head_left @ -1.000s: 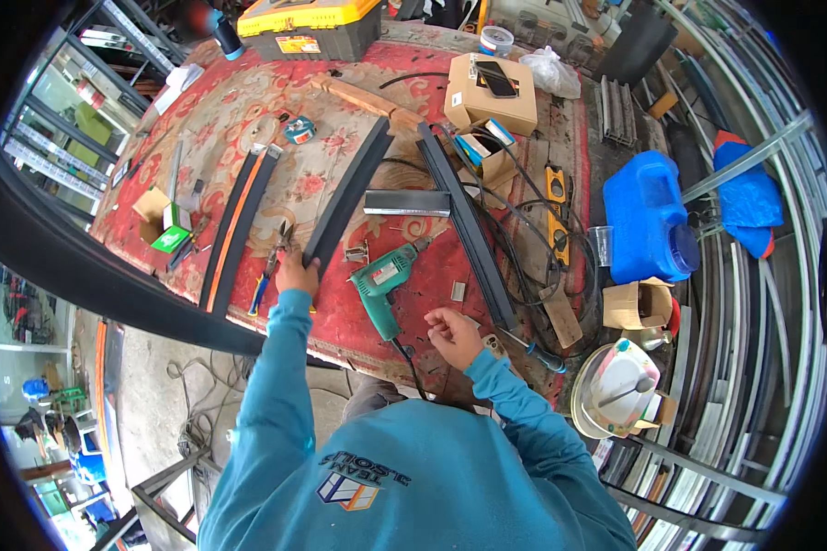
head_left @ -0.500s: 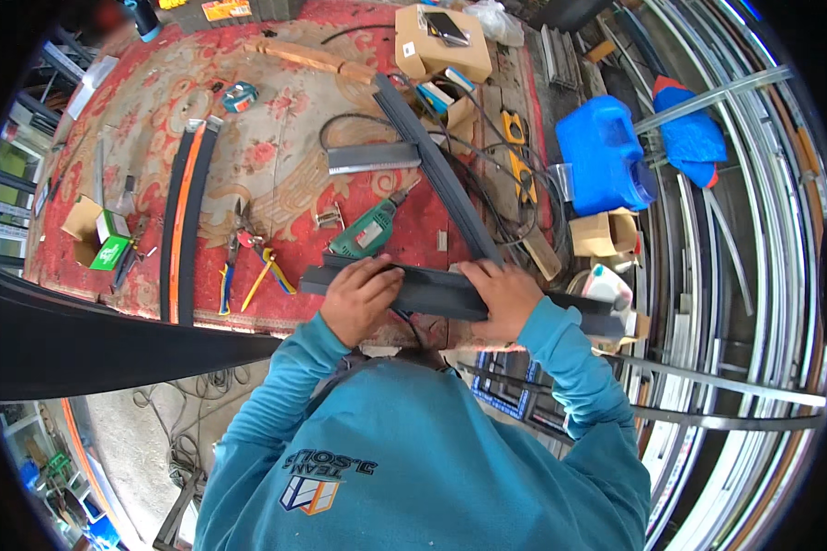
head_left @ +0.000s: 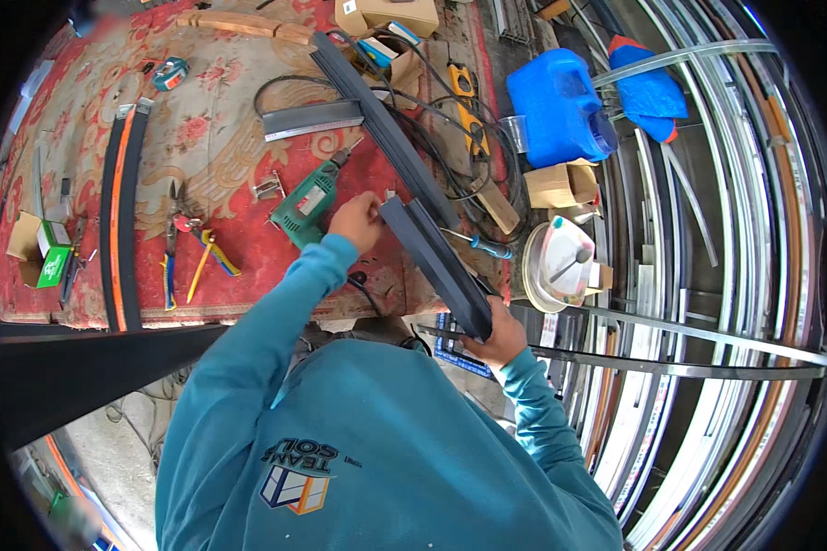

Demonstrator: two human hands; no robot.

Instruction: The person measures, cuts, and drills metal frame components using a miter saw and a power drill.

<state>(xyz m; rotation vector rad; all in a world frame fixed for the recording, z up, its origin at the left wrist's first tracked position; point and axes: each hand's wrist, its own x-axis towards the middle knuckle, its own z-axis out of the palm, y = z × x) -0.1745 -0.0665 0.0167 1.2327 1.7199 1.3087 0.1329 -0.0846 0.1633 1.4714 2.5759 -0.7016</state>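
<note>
My right hand (head_left: 498, 336) grips the near end of a short dark grey metal profile (head_left: 436, 266). The piece lies slantwise, its far end pointing up and left. Close to that far end is my left hand (head_left: 358, 223), apart from the profile, with fingers curled together; whatever they may pinch is too small to make out. Just left of this hand a green power drill (head_left: 305, 202) lies on its side. A longer dark profile (head_left: 386, 129) runs away beyond the short one. Beside the short piece, to the right, lies a blue-handled screwdriver (head_left: 489, 246).
Pliers (head_left: 171, 248), a tape measure (head_left: 170, 73) and an orange-striped dark strip (head_left: 118, 211) lie on the red patterned cloth (head_left: 220, 174). Black cables (head_left: 423, 147), a yellow level (head_left: 469, 110), a blue jug (head_left: 560, 106) and a white round container (head_left: 547, 275) stand or lie to the right.
The short profile has swung from crosswise to slantwise. My left hand has let go of it and sits by its far end; my right hand has moved nearer to me. The screwdriver now shows.
</note>
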